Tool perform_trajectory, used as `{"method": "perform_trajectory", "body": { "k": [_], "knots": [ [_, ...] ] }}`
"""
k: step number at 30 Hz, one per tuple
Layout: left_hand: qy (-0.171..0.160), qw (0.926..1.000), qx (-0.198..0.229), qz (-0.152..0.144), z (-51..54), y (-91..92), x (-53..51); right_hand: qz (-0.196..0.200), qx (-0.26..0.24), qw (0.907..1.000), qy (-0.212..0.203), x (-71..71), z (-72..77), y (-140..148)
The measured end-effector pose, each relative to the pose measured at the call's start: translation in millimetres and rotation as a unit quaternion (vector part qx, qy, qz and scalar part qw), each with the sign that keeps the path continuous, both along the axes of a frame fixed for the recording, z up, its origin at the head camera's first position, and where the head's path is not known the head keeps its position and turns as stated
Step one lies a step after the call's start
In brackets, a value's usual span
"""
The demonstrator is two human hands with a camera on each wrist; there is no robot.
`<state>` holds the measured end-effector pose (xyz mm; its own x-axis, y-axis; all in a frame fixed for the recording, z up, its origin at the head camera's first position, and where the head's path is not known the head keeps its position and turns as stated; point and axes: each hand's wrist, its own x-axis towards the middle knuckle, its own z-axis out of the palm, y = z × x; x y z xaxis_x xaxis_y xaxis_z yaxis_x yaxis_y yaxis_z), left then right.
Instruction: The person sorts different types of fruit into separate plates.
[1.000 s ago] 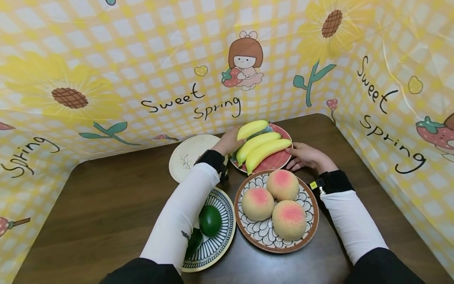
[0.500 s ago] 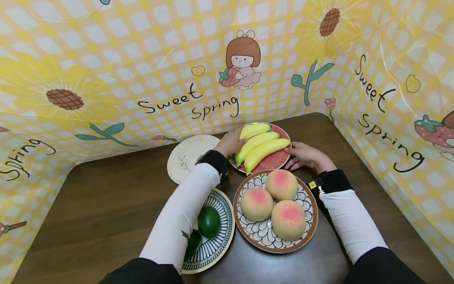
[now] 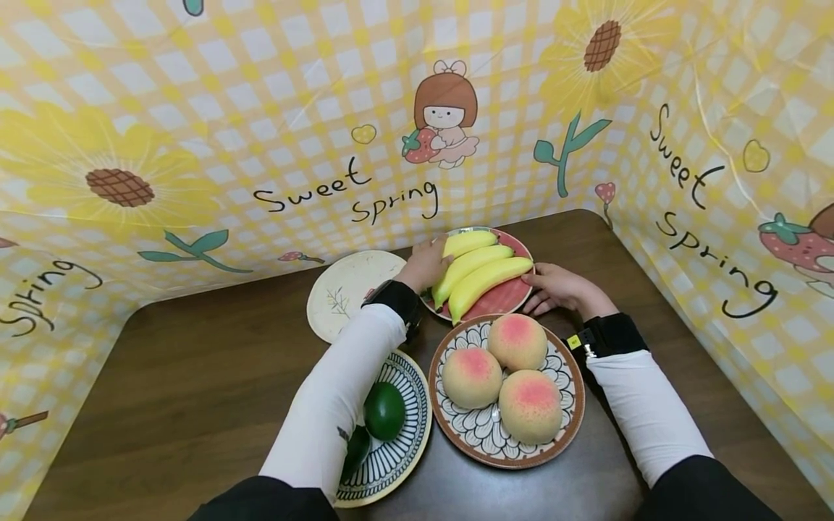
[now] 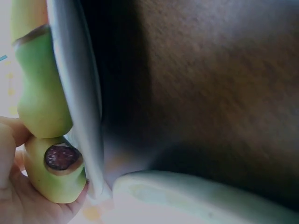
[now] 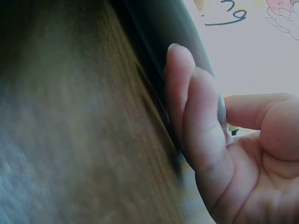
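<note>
Three yellow bananas lie side by side on a red plate [image 3: 515,293] at the back of the table. My left hand [image 3: 425,264] is at the plate's left side, holding the rear banana [image 3: 470,242] near its left end. In the left wrist view, thumb and fingers are around a banana end with a dark tip [image 4: 62,157], close to the plate's rim. On the opposite side, my right hand [image 3: 560,286] pinches the red plate's edge. The right wrist view has its fingers [image 5: 203,121] under the plate and the thumb over the rim.
In front stands a brown-rimmed plate [image 3: 449,430] with three peaches [image 3: 529,407]. Left of it, a striped plate [image 3: 417,427] bears green fruits [image 3: 384,411], partly hidden by my left sleeve. A cream plate [image 3: 355,278] is behind my left wrist. Patterned cloth [image 3: 293,108] encloses the table.
The rear banana has come down onto the red plate, beside the other two, with my left hand still on it. My right hand keeps its place at the rim.
</note>
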<state>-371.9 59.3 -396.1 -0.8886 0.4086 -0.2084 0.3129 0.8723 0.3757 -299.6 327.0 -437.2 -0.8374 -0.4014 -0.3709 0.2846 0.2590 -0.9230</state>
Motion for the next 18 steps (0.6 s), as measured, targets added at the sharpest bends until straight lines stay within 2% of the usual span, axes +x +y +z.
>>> {"method": "perform_trajectory", "body": {
  "k": [4, 10, 18],
  "knots": [
    [0.002, 1.0000, -0.003, 0.000, -4.2, -2.4, -1.0, 0.001, 0.001, 1.0000, -0.004, -0.2, -1.4, -1.0],
    [0.005, 1.0000, -0.004, 0.000, -5.0, -0.9, -1.9, -0.002, 0.003, 1.0000, -0.002, -0.8, -0.2, 0.6],
    [0.019, 0.9996, -0.013, -0.019, -5.8, 1.0, -1.0, -0.003, 0.008, 0.9999, -0.006, 1.5, 0.9, 2.8]
  ]
}}
